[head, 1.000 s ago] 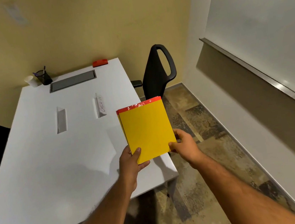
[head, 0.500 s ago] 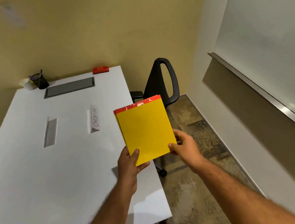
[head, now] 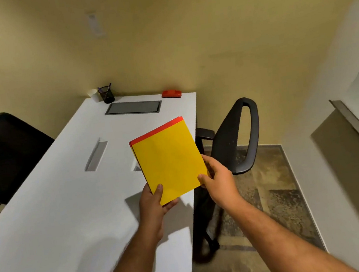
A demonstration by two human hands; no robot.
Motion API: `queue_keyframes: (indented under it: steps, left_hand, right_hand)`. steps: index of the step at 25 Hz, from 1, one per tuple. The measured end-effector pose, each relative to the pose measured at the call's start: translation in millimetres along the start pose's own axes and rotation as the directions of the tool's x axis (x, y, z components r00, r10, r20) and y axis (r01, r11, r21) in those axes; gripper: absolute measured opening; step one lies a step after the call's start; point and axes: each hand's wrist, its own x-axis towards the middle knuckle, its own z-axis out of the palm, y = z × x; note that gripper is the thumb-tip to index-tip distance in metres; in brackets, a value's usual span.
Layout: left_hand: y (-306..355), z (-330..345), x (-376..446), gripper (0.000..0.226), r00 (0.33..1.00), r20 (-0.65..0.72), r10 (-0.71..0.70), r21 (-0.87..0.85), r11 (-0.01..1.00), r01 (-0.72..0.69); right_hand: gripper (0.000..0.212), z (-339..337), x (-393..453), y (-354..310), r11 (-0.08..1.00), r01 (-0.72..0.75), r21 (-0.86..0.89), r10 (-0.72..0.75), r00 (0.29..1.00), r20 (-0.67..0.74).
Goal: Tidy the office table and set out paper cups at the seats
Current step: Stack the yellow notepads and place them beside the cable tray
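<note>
Both hands hold a stack of yellow sheets [head: 169,159] over the white bench [head: 55,219]: the left hand [head: 153,201] has its grip on the lower left corner, thumb on top, and the right hand [head: 218,176] pinches the lower right edge. Far beyond the grip, at the bench's back edge, a paper cup [head: 93,95] stands just beside a mesh pen holder [head: 106,94] holding pens.

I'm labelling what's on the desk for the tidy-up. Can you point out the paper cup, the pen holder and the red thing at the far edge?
paper cup [head: 93,95]: head view, on its white side wall.
pen holder [head: 107,96]: head view, on its dark mesh side.
red object [head: 171,93]: head view, on its top face.
</note>
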Motion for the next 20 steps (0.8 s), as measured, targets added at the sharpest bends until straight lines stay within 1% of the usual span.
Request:
queue_keyframes:
  steps: [3, 6, 9, 11, 16, 20]
  left_hand:
    - [0, 53, 6, 0.032, 0.996, -0.066, 0.057, -0.007, 0.998, -0.057]
    - [3, 118, 11, 0.037, 0.991, -0.094, 0.095, -0.022, 0.995, -0.098]
    - [8, 183, 20, 0.033, 0.988, -0.116, 0.102, -0.041, 0.993, -0.108]
    - [11, 215, 28, 0.03, 0.986, -0.134, 0.099, -0.046, 0.993, -0.106]
    - [9, 259, 66, 0.026, 0.981, -0.176, 0.084, -0.042, 0.995, -0.093]
    - [-2, 276, 111, 0.031, 0.972, -0.23, 0.052, -0.067, 0.995, -0.069]
  right_hand:
    - [0.061, -44, 38, 3, 0.997, 0.078, 0.005, -0.078, 0.994, 0.073]
    - [0.059, -110, 81, 1, 0.99, 0.113, 0.083, -0.126, 0.976, 0.178]
    - [0.057, -171, 123, -3, 0.987, 0.065, 0.15, -0.1, 0.965, 0.243]
    - [0.057, -198, 143, -5, 0.984, 0.051, 0.172, -0.097, 0.958, 0.27]
    - [0.056, -227, 192, 4, 0.978, 0.009, 0.208, -0.072, 0.952, 0.297]
    - [0.057, -229, 239, 20, 0.986, 0.004, 0.168, -0.062, 0.938, 0.341]
